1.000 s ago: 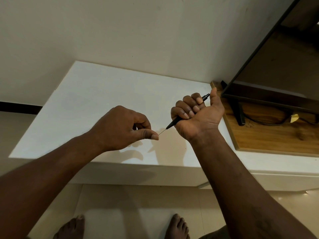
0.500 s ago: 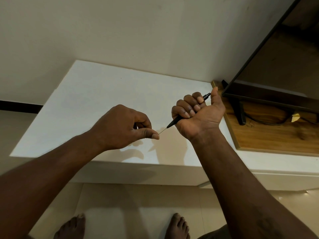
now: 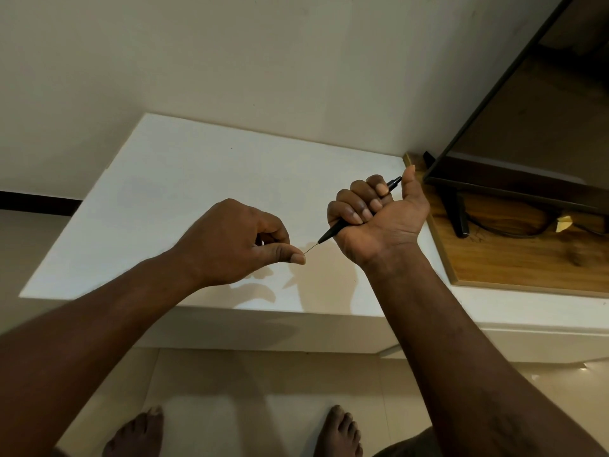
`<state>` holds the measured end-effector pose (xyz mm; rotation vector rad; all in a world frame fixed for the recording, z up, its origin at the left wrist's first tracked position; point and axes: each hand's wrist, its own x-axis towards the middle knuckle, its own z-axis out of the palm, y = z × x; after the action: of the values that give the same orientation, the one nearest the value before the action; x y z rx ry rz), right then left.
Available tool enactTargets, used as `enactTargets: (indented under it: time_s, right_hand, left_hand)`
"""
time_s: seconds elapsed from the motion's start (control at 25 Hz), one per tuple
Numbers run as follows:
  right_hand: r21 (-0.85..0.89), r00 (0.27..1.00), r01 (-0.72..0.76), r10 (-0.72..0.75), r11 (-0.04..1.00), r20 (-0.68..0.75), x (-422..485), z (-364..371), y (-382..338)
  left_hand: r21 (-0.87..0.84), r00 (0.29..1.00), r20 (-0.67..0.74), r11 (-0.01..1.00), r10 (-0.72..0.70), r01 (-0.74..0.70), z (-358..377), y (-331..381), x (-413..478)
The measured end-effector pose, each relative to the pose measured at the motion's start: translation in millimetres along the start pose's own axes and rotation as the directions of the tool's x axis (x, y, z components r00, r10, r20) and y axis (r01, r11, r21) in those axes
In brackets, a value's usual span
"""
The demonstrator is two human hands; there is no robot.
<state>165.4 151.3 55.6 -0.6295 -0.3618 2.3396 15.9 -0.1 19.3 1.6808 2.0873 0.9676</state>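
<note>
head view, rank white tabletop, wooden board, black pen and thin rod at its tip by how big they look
1. white tabletop, largest by far
2. wooden board, cut off by the frame edge
3. black pen, mostly hidden in the right hand
4. thin rod, pinched by the left hand, smallest

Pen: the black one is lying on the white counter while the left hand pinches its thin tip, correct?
Not quite. The black pen is not lying on the white counter: the right hand grips it in a fist, held up off the surface. The left hand does pinch its thin tip, as the head view shows.
</note>
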Motion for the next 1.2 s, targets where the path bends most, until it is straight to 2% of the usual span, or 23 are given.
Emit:
enactTargets:
  time_s: [1.2]
  right_hand:
    - [-0.024,0.999,0.041,-0.042,0.999,-0.014,-0.9,8.0,-1.5]
  left_hand:
    - [0.008,0.999,0.035,1.000,-0.009,0.009,-3.7,2.8,-1.3]
